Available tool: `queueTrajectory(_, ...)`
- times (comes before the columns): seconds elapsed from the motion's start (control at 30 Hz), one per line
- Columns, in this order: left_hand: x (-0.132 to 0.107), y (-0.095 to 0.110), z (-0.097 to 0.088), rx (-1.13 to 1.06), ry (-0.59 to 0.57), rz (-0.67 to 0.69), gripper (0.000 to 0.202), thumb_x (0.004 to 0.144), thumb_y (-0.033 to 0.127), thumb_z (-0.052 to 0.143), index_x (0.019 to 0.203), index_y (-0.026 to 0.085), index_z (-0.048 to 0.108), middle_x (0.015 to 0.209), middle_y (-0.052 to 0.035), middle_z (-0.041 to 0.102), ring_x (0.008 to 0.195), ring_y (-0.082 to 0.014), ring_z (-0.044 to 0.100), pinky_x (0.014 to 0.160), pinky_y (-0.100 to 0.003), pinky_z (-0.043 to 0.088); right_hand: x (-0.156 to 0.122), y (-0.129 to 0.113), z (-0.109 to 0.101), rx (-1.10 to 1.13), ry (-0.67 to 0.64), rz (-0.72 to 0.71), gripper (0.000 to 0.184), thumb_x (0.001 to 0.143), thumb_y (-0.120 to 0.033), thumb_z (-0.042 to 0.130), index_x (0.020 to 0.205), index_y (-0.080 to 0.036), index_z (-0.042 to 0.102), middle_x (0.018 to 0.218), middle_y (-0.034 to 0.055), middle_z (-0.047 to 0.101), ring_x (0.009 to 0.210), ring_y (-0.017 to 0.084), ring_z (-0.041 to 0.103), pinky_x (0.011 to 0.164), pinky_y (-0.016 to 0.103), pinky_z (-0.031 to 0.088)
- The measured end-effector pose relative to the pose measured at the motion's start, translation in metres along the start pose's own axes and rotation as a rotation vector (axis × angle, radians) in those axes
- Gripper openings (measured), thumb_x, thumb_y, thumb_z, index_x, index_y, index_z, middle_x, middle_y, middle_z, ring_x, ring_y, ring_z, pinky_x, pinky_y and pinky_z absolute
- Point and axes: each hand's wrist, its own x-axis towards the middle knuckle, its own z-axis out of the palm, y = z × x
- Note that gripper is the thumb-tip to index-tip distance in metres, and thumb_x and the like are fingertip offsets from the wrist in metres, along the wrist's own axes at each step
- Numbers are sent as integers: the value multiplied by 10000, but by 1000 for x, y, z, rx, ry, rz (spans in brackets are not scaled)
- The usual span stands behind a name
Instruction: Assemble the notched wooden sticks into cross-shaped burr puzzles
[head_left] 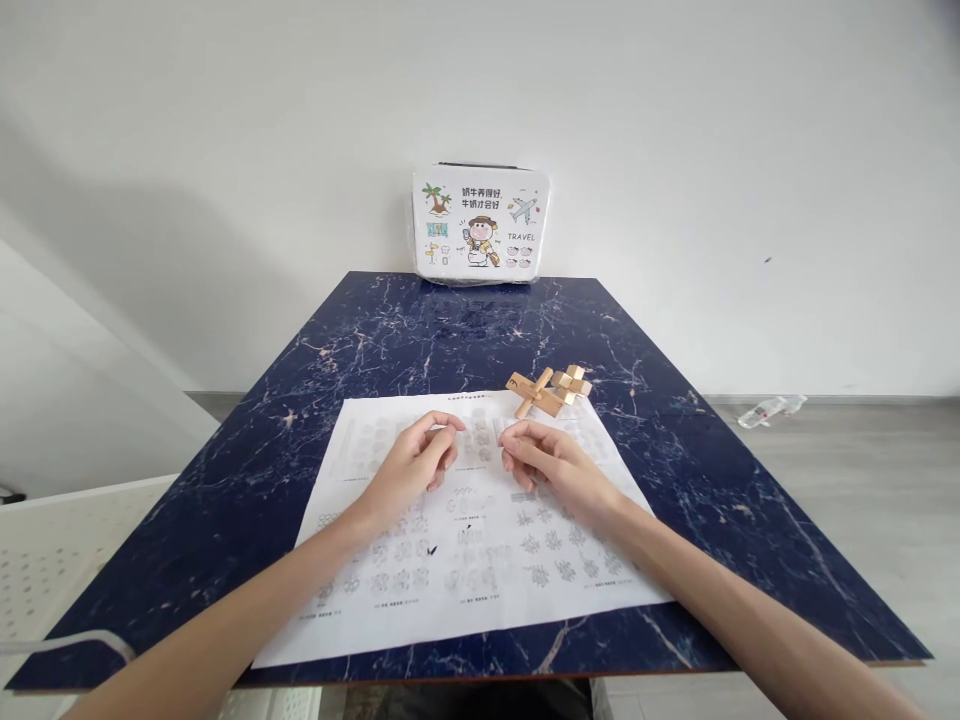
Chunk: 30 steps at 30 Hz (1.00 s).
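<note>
My left hand [424,450] rests over the printed paper sheet [330,480], its fingers loosely curled in and nothing visible in them. Facing it from the other side, my right hand [551,460] is also curled, thumb against the fingers, with no object showing. A small gap separates the two hands. Just beyond my right hand, a wooden interlocking puzzle [534,393] of crossed flat pieces lies at the sheet's far right corner. Beside it sits a second, blockier wooden burr puzzle [571,384]. The sheet carries rows of small line diagrams.
A white case with cartoon pictures [480,225] stands at the far end of the dark blue marbled table [420,340], against the wall. Two tiny dark flecks [432,550] show on the sheet. A white perforated chair [75,540] is at the left; a clear plastic wrapper [771,410] lies on the floor.
</note>
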Motion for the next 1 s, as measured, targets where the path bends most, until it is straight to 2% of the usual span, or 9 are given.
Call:
queueTrajectory(0.3, 18, 5, -29, 187, 170, 77, 226, 992, 419, 526, 1053, 212, 593, 669, 47, 467, 496, -99, 379, 478, -228, 302, 2, -2, -5, 36, 9, -52, 308, 939, -476, 729, 845, -203, 622, 747, -7, 612, 570, 112, 463, 582, 309, 348)
queueTrajectory(0.57, 33, -1, -68, 692, 291, 336, 276, 1011, 413, 488, 1050, 201, 661, 616, 37, 511, 547, -139, 435, 570, -266, 323, 7, -5, -13, 87, 74, -92, 335, 883, -470, 737, 748, -215, 568, 627, -25, 534, 535, 122, 422, 555, 316, 315)
queueTrajectory(0.73, 41, -5, -98, 928, 341, 355, 294, 1009, 397, 467, 1066, 202, 680, 552, 57, 480, 492, -139, 424, 573, -269, 321, 10, -4, -14, 116, 90, -64, 311, 850, -440, 726, 730, -220, 540, 582, -40, 487, 517, 122, 390, 545, 313, 285)
queueTrajectory(0.87, 45, -9, -113, 942, 413, 364, 298, 995, 393, 473, 1074, 196, 683, 616, 33, 591, 520, -145, 491, 597, -266, 361, 12, 1, -15, 122, 70, -60, 322, 846, -430, 714, 722, -227, 496, 587, -53, 449, 519, 120, 376, 548, 306, 278)
queueTrajectory(1.0, 46, -10, -116, 952, 423, 355, 308, 996, 405, 476, 1074, 196, 689, 617, 29, 602, 530, -152, 507, 610, -263, 373, 13, 6, -17, 130, 47, -90, 296, 860, -394, 686, 718, -227, 486, 600, -53, 434, 531, 121, 376, 550, 301, 280)
